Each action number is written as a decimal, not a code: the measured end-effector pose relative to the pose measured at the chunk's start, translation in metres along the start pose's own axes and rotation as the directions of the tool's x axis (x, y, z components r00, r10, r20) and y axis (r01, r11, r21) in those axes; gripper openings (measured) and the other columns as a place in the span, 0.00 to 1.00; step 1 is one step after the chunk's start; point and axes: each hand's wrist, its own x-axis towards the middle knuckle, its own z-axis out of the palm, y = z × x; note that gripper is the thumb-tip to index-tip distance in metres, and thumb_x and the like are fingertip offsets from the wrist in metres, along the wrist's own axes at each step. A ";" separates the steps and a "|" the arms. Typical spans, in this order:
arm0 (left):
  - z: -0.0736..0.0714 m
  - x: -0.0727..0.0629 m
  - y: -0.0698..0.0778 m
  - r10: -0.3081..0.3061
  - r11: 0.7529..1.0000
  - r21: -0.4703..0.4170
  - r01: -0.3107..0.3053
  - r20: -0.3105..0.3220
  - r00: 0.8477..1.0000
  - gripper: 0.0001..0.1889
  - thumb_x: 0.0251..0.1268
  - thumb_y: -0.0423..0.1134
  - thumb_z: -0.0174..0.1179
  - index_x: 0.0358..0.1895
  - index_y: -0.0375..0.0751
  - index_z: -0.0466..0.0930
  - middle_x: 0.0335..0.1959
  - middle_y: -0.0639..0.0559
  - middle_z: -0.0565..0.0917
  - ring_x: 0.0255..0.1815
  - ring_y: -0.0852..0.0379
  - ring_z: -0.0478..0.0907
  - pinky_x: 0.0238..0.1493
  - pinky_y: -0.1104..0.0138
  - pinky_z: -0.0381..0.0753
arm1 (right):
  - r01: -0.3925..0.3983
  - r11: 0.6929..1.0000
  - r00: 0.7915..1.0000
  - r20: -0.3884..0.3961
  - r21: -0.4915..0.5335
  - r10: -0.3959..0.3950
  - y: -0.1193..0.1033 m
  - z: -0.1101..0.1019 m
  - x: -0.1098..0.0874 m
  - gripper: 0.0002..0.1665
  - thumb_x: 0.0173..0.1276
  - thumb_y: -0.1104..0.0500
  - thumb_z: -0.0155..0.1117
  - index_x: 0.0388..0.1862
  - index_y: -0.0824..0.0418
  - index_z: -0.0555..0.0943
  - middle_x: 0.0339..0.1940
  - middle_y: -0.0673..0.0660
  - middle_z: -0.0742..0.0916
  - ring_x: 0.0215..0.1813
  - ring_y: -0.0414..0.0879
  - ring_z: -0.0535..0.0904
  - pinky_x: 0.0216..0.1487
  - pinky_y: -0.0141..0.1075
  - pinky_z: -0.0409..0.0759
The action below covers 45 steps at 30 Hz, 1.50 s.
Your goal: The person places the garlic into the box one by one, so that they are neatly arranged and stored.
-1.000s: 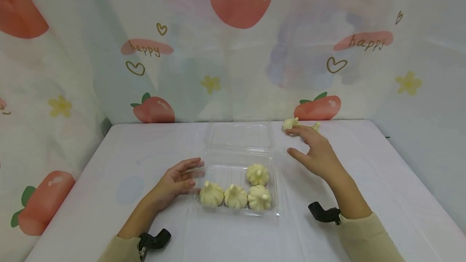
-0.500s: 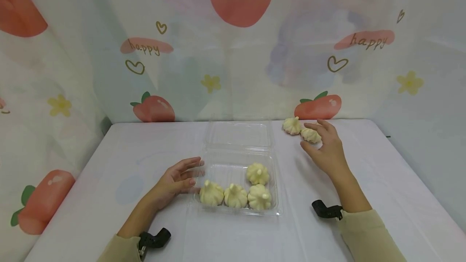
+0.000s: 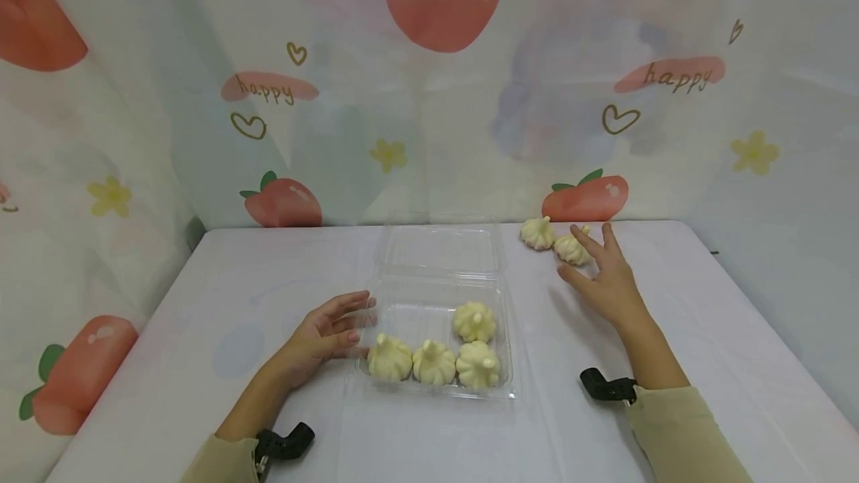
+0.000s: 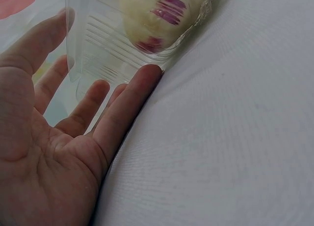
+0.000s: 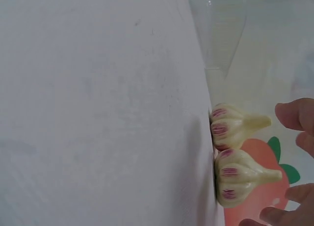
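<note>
In the head view, a clear plastic clamshell box point(image 3: 403, 297) lies with its lid folded back. Inside are several garlic bulbs, three along the near side and one garlic bulb point(image 3: 474, 321) behind the right one. My left hand point(image 3: 322, 338) rests at the box's left wall with relaxed, spread fingers; the left wrist view shows fingertips point(image 4: 149, 74) at the clear wall. Two more bulbs sit at the far right: a left garlic bulb point(image 3: 537, 233) and a right garlic bulb point(image 3: 572, 250). My right hand point(image 3: 607, 282) hovers around the right one, fingers spread, holding nothing.
A white cloth covers the table point(image 3: 268, 289), whose far edge meets a printed curtain point(image 3: 429, 125). The transparent lid point(image 3: 439, 250) extends behind the box toward that edge. Black wrist cameras, such as the left wrist camera point(image 3: 288, 442), jut inward from both wrists.
My right hand has moved rightward from above the left loose bulb to the right one, and its fingers have spread. My left hand, the box and the bulbs stay put.
</note>
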 end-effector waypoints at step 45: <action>0.001 0.000 0.001 -0.014 1.000 0.018 0.014 -0.008 1.000 0.34 0.72 0.28 0.56 0.77 0.35 0.54 0.76 0.35 0.60 0.71 0.46 0.67 0.53 0.51 0.84 | 0.096 0.986 0.992 -0.073 -0.134 -0.107 -0.009 0.011 -0.005 0.21 0.68 0.63 0.63 0.60 0.65 0.82 0.55 0.69 0.72 0.54 0.67 0.75 0.48 0.59 0.75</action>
